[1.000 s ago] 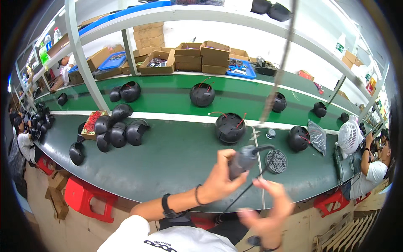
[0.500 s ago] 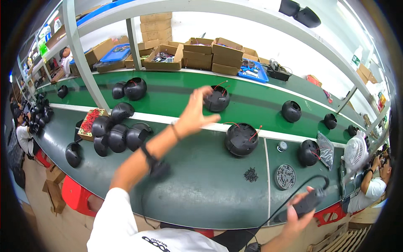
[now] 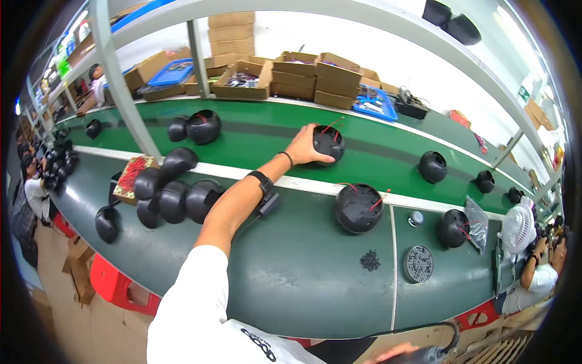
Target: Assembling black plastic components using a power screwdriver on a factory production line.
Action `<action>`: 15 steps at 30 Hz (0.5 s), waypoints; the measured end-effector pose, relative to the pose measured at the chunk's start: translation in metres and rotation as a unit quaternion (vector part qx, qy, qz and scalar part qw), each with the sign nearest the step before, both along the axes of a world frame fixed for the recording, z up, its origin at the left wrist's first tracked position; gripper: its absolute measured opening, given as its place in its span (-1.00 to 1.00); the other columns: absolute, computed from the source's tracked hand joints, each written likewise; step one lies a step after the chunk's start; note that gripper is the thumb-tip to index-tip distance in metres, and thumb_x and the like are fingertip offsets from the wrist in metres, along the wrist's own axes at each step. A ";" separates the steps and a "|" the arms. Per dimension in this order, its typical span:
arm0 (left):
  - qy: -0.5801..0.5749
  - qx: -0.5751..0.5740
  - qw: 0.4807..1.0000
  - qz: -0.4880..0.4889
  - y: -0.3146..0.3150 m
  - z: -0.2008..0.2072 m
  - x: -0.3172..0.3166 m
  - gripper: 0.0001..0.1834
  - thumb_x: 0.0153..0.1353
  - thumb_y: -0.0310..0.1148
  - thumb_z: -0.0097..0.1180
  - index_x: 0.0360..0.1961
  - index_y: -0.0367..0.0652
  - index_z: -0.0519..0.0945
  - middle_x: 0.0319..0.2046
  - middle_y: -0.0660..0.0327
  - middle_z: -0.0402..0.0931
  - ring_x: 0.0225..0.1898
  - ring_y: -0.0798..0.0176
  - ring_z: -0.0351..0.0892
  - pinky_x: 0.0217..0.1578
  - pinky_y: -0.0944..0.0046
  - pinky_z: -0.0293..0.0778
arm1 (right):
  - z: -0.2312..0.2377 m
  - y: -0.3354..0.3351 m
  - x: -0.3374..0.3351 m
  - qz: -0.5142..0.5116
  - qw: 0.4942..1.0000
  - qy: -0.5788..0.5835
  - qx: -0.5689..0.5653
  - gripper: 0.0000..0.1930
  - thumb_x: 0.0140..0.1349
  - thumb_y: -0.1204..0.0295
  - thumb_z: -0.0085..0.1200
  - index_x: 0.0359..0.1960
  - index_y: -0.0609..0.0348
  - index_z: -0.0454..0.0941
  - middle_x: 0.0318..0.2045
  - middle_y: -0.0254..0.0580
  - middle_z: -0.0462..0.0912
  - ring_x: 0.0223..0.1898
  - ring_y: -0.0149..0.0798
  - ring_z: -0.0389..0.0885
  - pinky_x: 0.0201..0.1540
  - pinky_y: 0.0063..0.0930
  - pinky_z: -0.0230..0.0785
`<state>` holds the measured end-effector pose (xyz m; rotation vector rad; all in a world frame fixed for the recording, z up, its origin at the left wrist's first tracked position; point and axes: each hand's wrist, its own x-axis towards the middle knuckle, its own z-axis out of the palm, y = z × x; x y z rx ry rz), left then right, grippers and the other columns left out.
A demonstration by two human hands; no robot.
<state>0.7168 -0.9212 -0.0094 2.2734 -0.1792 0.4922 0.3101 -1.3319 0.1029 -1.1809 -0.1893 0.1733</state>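
Out over the green belt (image 3: pixel 267 145), my left hand (image 3: pixel 306 147) is closed round the left side of a round black shell (image 3: pixel 331 143) with red wires sticking up from its open top. My right hand (image 3: pixel 391 352) is at the bottom edge, partly cut off, its fingers round a black corded electric screwdriver (image 3: pixel 422 355). Nearer me on the dark green table is another round black shell (image 3: pixel 359 209), also with red wires. To its lower right lie a small pile of black screws (image 3: pixel 370 260) and a round dish of small dark parts (image 3: pixel 418 264).
More black shells (image 3: pixel 171 202) cluster at the left beside a box of red wires (image 3: pixel 134 176). Others ride the belt. At right are a shell (image 3: pixel 453 229), a plastic bag (image 3: pixel 477 224) and a white fan (image 3: pixel 518 227). A grey upright post (image 3: pixel 124 91) stands left of my arm.
My left hand has moved in and closed round the shell on the belt, its fingers previously spread beside it. My right hand has dropped toward the bottom edge with the electric screwdriver.
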 end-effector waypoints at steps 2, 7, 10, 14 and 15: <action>-0.024 0.012 0.999 0.020 -0.004 0.003 -0.028 0.38 -0.32 0.22 0.64 0.41 -0.40 0.20 0.31 -0.22 0.29 0.33 -0.21 0.37 0.40 0.01 0.29 | -0.012 0.012 0.012 -0.039 0.997 -0.068 0.006 -0.69 0.10 0.45 0.42 -0.29 0.29 0.49 -0.39 0.18 0.71 -0.46 -0.07 0.68 -0.37 -0.40 0.57; -0.006 -0.003 0.995 0.097 0.007 0.015 -0.150 0.39 -0.31 0.20 0.65 0.39 -0.46 0.17 0.27 -0.27 0.30 0.33 -0.18 0.37 0.37 0.02 0.31 | -0.045 -0.017 0.058 -0.128 0.971 -0.177 -0.092 -0.66 0.22 0.46 0.30 -0.22 0.12 0.28 -0.52 -0.29 0.44 -0.71 -0.42 0.33 -0.65 -0.64 0.23; 0.015 -0.009 0.997 0.080 0.000 0.009 -0.209 0.40 -0.32 0.18 0.67 0.40 -0.44 0.16 0.27 -0.25 0.30 0.34 -0.18 0.36 0.38 0.01 0.30 | -0.032 -0.020 0.068 -0.158 0.970 -0.182 -0.023 -0.66 0.24 0.46 0.31 -0.17 0.15 0.31 -0.49 -0.27 0.45 -0.68 -0.45 0.30 -0.65 -0.62 0.18; 0.003 -0.007 0.993 0.116 -0.003 0.002 -0.236 0.39 -0.29 0.14 0.67 0.41 -0.43 0.14 0.29 -0.23 0.27 0.34 -0.18 0.36 0.38 0.00 0.29 | -0.034 -0.015 0.078 -0.173 0.967 -0.182 -0.037 -0.62 0.27 0.31 0.34 -0.23 0.12 0.28 -0.53 -0.25 0.43 -0.74 -0.49 0.26 -0.75 -0.65 0.16; 0.001 -0.014 0.994 0.109 -0.004 0.002 -0.236 0.38 -0.26 0.15 0.67 0.42 -0.43 0.12 0.32 -0.26 0.24 0.37 -0.20 0.31 0.40 0.00 0.26 | -0.036 -0.017 0.076 -0.148 0.970 -0.191 -0.033 -0.65 0.27 0.37 0.31 -0.19 0.14 0.30 -0.49 -0.25 0.45 -0.69 -0.48 0.28 -0.69 -0.65 0.15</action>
